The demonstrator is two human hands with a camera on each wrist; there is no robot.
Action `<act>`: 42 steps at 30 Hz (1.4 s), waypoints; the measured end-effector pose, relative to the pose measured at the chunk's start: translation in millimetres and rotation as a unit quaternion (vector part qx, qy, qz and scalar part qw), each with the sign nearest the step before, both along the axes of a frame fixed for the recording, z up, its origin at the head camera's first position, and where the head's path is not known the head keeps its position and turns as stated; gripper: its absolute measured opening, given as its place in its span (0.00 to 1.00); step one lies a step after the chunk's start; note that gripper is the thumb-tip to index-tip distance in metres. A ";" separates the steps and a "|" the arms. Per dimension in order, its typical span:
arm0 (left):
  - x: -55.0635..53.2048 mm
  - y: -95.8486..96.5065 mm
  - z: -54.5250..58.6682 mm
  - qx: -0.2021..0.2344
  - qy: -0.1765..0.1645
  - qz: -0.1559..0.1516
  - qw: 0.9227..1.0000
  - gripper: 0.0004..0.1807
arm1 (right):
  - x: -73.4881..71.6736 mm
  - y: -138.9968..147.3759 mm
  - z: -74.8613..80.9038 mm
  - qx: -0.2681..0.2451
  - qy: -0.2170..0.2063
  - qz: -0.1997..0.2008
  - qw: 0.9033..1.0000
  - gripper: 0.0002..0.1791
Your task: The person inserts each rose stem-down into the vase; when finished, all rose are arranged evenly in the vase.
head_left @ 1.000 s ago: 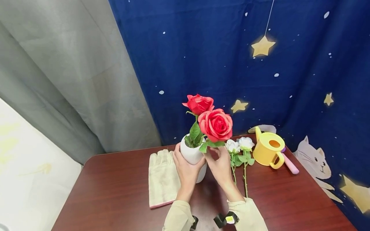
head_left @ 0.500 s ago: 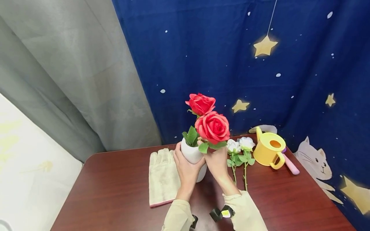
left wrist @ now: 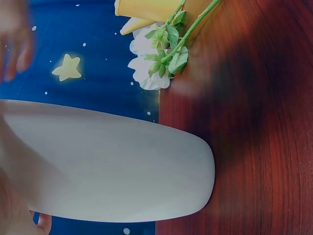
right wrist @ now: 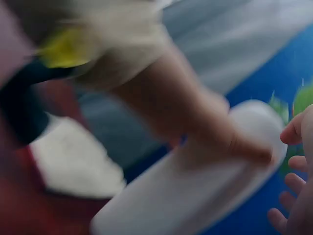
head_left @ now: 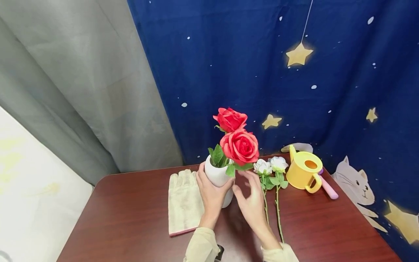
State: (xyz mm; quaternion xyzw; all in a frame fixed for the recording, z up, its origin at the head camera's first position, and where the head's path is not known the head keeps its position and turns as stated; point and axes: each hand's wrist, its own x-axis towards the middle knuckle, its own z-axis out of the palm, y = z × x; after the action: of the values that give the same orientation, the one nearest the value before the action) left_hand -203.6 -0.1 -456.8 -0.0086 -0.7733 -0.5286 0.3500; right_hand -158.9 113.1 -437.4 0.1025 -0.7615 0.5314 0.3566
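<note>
A white vase (head_left: 217, 175) holds two red roses (head_left: 240, 147) with green leaves, the blooms leaning out over its right side. My left hand (head_left: 212, 194) grips the vase around its upper part, thumb in front. In the left wrist view the smooth vase body (left wrist: 117, 166) fills the lower left. My right hand (head_left: 251, 200) is just right of the vase, below the front bloom, fingers loosely bent and apart from the stems. In the blurred right wrist view, that hand's fingers (right wrist: 295, 183) hold nothing.
Two white roses (head_left: 271, 165) lie right of my right hand, stems toward me. Beyond them stand a yellow watering can (head_left: 303, 169) and a pink-handled tool (head_left: 328, 187). A cream work glove (head_left: 185, 202) lies left of the vase on the brown table (head_left: 131, 214).
My right hand reached up to the stems under the front rose, then let go and drew back toward the lower right. The blooms shifted slightly. My left hand stayed on the vase.
</note>
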 end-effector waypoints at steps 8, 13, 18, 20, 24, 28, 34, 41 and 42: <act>0.6 -9.4 -0.6 0.021 -0.018 -0.026 0.999 0.53 | 29.3 49.8 -66.9 0.004 -0.160 -0.085 0.983 0.18; 0.1 -21.2 0.0 0.024 -0.025 -0.033 0.999 0.53 | 30.7 75.5 -79.6 0.098 -0.209 -0.131 0.964 0.13; -0.1 -25.3 0.5 0.025 -0.022 -0.037 0.999 0.53 | 30.8 94.4 -87.7 0.160 -0.271 -0.133 0.940 0.12; 0.5 -23.8 0.2 0.025 -0.028 -0.040 0.999 0.53 | 30.5 100.1 -91.9 0.177 -0.294 -0.130 0.930 0.13; 3.4 -19.5 -0.2 0.033 -0.035 -0.047 0.998 0.54 | 26.3 105.2 -100.3 0.176 -0.325 -0.124 0.921 0.18; 4.7 -15.0 1.5 0.038 -0.041 -0.055 0.997 0.54 | 18.2 111.0 -100.6 0.171 -0.354 -0.116 0.912 0.23; 4.0 -10.7 3.6 0.036 -0.033 -0.039 0.998 0.53 | -6.7 128.5 -91.4 0.188 -0.394 -0.023 0.899 0.19; 9.5 3.9 -0.9 -0.001 -0.028 0.060 0.998 0.55 | -16.7 145.5 -96.4 0.123 -0.420 0.086 0.895 0.13; 10.4 5.6 -0.8 -0.009 -0.028 0.068 0.997 0.55 | -17.2 147.9 -98.0 0.112 -0.423 0.101 0.894 0.13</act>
State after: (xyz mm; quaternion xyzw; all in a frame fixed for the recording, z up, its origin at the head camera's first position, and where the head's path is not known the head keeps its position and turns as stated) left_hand -193.2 5.5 -457.6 0.0560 -0.7864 -0.4968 0.3628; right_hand -176.2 261.0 -535.5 -0.0158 -0.8804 0.4690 -0.0687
